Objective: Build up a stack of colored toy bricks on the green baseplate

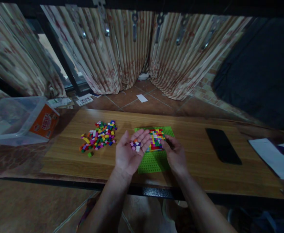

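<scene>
My left hand (pixel 129 153) is palm up with its fingers stretched out, carrying several small toy bricks (pixel 135 145) in white, purple, pink and orange. Just right of its fingertips is a multicoloured brick build (pixel 157 137), standing on a green studded baseplate (pixel 153 163). My right hand (pixel 175 153) is at the right edge of this build, thumb and fingers bent together against it. Whatever lies between those fingertips, if anything, is hidden. The left fingers cover part of the build's left side.
A loose pile of coloured bricks (pixel 103 136) lies left on the wooden table (pixel 66 155). A black phone (pixel 223 145) and white papers (pixel 275 157) lie to the right. Beyond the left end is a clear plastic bin (pixel 18 110) with an orange label. Striped curtains (pixel 122 55) hang behind.
</scene>
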`<state>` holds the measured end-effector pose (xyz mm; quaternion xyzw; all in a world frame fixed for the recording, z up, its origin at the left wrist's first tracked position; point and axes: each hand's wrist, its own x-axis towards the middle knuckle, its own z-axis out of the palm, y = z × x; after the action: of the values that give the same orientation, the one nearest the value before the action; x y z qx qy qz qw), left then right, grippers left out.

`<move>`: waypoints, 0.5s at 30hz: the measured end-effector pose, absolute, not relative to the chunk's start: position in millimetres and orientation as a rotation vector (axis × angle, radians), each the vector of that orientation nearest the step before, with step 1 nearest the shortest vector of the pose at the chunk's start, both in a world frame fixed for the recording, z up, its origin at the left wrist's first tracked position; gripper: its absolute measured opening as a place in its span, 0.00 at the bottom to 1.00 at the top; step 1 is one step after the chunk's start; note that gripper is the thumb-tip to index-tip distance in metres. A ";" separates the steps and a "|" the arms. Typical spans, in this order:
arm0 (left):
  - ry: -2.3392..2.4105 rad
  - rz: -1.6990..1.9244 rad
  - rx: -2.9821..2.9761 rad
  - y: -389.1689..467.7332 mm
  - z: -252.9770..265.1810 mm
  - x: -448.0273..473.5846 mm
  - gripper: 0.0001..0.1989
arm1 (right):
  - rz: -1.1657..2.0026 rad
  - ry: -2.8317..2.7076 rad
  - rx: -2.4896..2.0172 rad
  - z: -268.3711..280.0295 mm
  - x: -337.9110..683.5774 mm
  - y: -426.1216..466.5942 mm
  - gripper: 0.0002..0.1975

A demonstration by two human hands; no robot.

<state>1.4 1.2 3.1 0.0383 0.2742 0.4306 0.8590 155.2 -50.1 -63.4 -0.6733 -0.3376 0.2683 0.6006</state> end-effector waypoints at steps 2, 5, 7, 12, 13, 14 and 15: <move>0.512 0.867 0.107 -0.9 4.6 2.3 0.22 | 0.627 -0.756 -1.584 -62.1 152.2 -50.0 0.22; 0.448 0.825 0.136 -3.2 4.5 2.6 0.25 | 0.584 -0.743 -1.658 -62.5 148.1 -51.4 0.22; 0.421 0.804 0.147 -4.1 4.0 2.3 0.26 | 0.580 -0.752 -1.686 -64.7 146.0 -53.3 0.22; 0.382 0.783 0.153 -4.9 5.1 1.1 0.29 | 0.414 -0.860 -1.750 -57.6 143.5 -62.0 0.22; 0.379 0.782 0.151 -5.0 5.6 1.0 0.30 | 0.312 -0.907 -1.753 -52.0 142.5 -64.1 0.21; 0.377 0.780 0.150 -5.1 6.1 1.0 0.30 | 0.211 -0.963 -1.737 -45.4 140.9 -66.1 0.19; 0.375 0.777 0.148 -5.2 6.6 1.0 0.31 | 0.136 -1.037 -1.698 -38.2 138.7 -68.0 0.16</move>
<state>1.0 -5.2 6.6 0.0718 0.1817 0.3762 0.9057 138.7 -68.0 -38.2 -0.7153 -0.4369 0.0573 0.5425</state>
